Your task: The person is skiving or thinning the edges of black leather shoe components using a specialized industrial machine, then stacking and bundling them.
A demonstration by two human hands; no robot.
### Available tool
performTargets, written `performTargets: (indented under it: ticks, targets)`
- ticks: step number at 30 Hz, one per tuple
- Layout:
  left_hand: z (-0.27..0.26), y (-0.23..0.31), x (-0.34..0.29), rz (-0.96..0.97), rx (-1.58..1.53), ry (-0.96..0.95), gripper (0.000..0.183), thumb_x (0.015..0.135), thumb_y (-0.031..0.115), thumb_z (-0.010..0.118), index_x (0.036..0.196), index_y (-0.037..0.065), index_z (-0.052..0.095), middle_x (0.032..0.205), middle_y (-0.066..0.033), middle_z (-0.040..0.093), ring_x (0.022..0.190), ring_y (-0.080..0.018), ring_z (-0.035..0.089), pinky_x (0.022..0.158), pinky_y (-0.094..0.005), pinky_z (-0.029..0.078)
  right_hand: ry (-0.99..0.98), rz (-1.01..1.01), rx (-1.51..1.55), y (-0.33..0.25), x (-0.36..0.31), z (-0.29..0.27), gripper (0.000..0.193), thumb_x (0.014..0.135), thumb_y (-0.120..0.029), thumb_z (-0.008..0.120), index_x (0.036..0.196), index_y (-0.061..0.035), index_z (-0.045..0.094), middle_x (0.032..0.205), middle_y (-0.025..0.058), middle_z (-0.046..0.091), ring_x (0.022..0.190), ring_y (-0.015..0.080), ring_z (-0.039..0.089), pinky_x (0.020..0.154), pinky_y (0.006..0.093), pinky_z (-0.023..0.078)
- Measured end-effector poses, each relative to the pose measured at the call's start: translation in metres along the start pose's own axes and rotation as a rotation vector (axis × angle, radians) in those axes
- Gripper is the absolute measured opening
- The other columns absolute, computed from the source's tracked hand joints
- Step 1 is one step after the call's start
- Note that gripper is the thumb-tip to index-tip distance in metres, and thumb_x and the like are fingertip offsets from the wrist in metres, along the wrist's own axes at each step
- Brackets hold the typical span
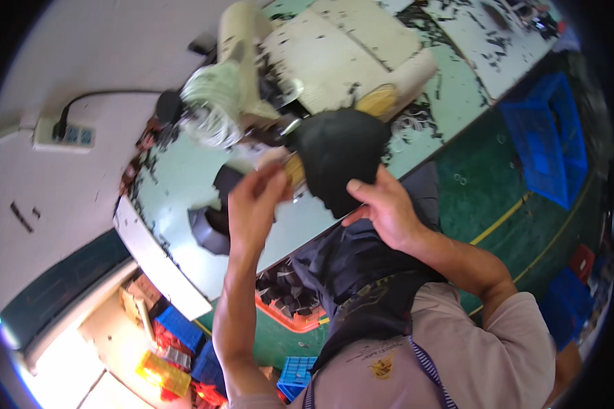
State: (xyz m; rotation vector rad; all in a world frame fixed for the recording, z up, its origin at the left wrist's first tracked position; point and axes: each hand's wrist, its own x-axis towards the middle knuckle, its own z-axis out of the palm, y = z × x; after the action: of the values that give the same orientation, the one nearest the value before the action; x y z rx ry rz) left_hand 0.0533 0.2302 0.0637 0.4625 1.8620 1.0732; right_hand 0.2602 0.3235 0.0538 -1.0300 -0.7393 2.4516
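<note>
A dark, soft-looking black piece of material (341,153) with a rounded outline hangs over the table's near edge. My right hand (387,208) grips its lower right edge, the thumb on top and the fingers underneath. Left of it, my left hand (256,198) is raised with its fingers curled together in a pinch, slightly blurred; whatever is between them cannot be made out. Just beyond those fingertips, a tan, wood-like piece (295,170) shows partly behind the black material. Angular black pieces (210,230) lie on the table by my left wrist.
White cord (213,105) is bundled on the pale green table (177,170), near a cream roll (239,31) and cream sheets (320,65). Black scraps are scattered around. An orange basket (290,320) of dark pieces stands below; a blue crate (549,140) is at right.
</note>
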Motion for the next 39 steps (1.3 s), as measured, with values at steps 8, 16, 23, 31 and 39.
performTargets:
  ticks: [8,16,23,31,39]
  targets:
    - [0.020,-0.006,-0.108,-0.098,-0.258,-0.023,0.058,0.080,0.000,0.065,0.135,-0.007,0.049,0.126,-0.0166,0.061,0.109,-0.0255,0.063,0.097,-0.0382,0.050,-0.398,0.138,-0.738,0.005,-0.041,-0.009,0.072,0.090,-0.035,0.071,0.139,0.0061,0.037,0.127,0.0273,0.050,0.114,0.0313,0.060,0.097,0.0374,0.048]
    - [0.008,-0.028,-0.185,-0.313,-0.038,-0.596,0.064,0.087,0.011,0.072,0.145,0.000,0.047,0.140,-0.0156,0.053,0.124,-0.0264,0.052,0.104,-0.0386,0.042,-0.866,0.058,-1.072,0.023,-0.084,-0.017,0.055,0.094,-0.033,0.064,0.134,0.0022,0.051,0.118,0.0249,0.061,0.111,0.0396,0.059,0.093,0.0452,0.049]
    - [-0.001,-0.038,-0.169,-0.155,-0.200,-0.032,0.042,0.088,0.013,0.067,0.126,-0.002,0.058,0.111,-0.0167,0.067,0.100,-0.0242,0.064,0.091,-0.0363,0.051,-0.829,0.130,-0.969,0.011,-0.064,0.001,0.054,0.092,-0.027,0.066,0.135,0.0025,0.052,0.117,0.0234,0.066,0.109,0.0365,0.064,0.095,0.0426,0.049]
    - [-0.037,0.025,-0.011,0.108,0.209,-0.103,0.035,0.090,0.024,0.069,0.113,-0.003,0.068,0.096,-0.0091,0.072,0.088,-0.0133,0.064,0.082,-0.0290,0.050,-0.272,0.257,-0.083,0.039,-0.001,0.048,0.036,0.106,-0.020,0.051,0.133,0.0030,0.052,0.117,0.0074,0.066,0.101,0.0127,0.064,0.091,0.0311,0.054]
    - [-0.033,0.025,0.028,-0.030,0.532,-0.109,0.043,0.085,0.037,0.072,0.108,0.000,0.073,0.089,-0.0142,0.074,0.080,-0.0212,0.071,0.078,-0.0327,0.053,-0.171,0.301,0.125,0.046,0.002,0.064,0.034,0.107,-0.024,0.047,0.130,0.0011,0.052,0.116,0.0069,0.065,0.101,0.0118,0.063,0.089,0.0286,0.052]
